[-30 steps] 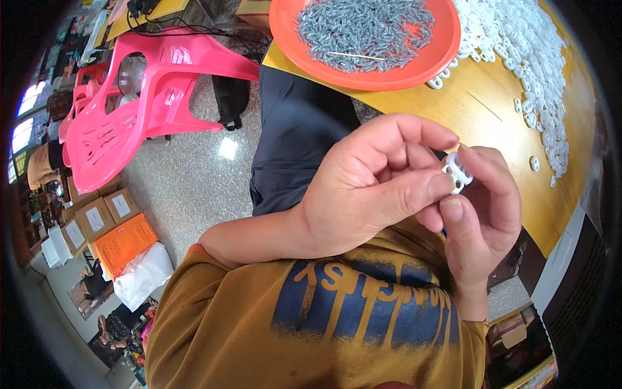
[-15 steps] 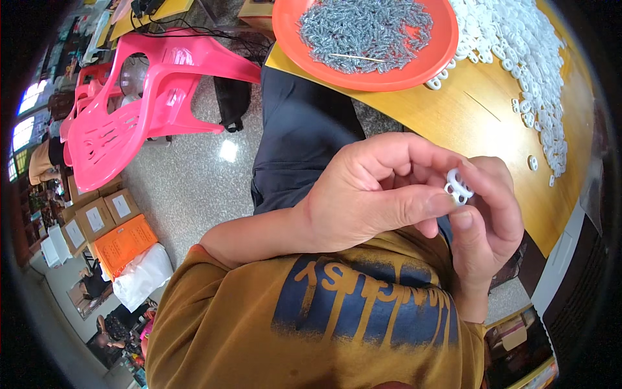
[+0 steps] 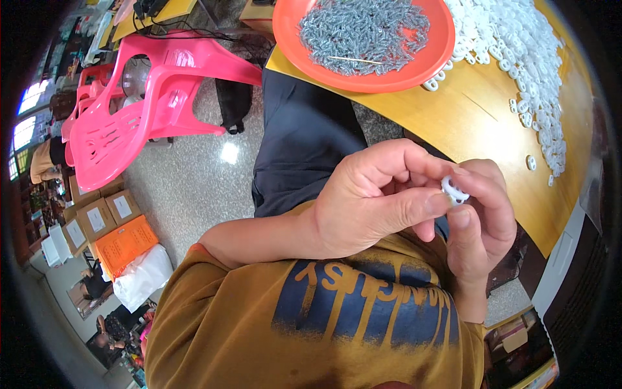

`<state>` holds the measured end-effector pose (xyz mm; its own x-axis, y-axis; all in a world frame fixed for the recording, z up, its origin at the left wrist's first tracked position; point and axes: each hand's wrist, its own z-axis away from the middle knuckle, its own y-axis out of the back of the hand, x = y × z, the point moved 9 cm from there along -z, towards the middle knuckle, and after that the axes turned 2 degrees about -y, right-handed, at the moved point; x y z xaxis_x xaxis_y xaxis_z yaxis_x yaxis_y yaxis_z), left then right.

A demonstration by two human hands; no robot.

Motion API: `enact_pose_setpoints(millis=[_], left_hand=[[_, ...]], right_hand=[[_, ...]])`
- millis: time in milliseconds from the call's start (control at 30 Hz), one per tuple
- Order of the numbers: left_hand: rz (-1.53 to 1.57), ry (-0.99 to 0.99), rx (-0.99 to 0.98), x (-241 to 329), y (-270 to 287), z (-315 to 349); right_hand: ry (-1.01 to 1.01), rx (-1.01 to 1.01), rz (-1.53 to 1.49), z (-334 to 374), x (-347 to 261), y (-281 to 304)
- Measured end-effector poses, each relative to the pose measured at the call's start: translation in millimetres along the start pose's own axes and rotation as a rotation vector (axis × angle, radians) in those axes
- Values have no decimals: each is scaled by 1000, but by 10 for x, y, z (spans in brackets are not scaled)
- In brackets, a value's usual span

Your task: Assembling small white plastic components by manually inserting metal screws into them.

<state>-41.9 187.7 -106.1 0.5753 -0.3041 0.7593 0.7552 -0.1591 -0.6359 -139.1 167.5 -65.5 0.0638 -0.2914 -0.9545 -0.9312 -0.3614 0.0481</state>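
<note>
Between both sets of fingertips is a small white plastic piece with round holes [image 3: 455,190]. My left hand [image 3: 372,211] pinches it between thumb and forefinger. From the other side, the fingers of my right hand [image 3: 486,217] close on the same piece. Fingertips cover part of it, so whether it is one part or two pressed together is hard to tell. Beyond my hands, a red-orange bowl [image 3: 285,48] on the table holds a heap of small metal springs [image 3: 363,32] with a thin pale stick [image 3: 355,60] on top.
Many loose white two-holed plastic pieces [image 3: 518,58] spread over the far right of the yellow table [image 3: 479,129]. A pink plastic chair [image 3: 110,139] stands at the left. Cardboard boxes [image 3: 97,217], an orange package [image 3: 126,245] and a white bag [image 3: 144,275] sit lower left.
Both hands have shifted very slightly left and down, still pinching the white piece. The piece has turned a little, and less of its lower part shows between the fingertips.
</note>
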Motion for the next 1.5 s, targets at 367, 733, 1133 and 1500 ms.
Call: enact_pose_setpoints(millis=[367, 733, 1133, 1500], left_hand=[[-21, -55, -7, 2, -39, 14], [-11, -155, -60, 76, -101, 14], [21, -162, -5, 59, -75, 14], [-49, -173, -52, 51, -83, -14]], right_hand=[[28, 59, -14, 51, 25, 2], [66, 64, -57, 47, 3, -38], [-75, 66, -124, 59, 128, -43], [96, 111, -43, 54, 72, -28]])
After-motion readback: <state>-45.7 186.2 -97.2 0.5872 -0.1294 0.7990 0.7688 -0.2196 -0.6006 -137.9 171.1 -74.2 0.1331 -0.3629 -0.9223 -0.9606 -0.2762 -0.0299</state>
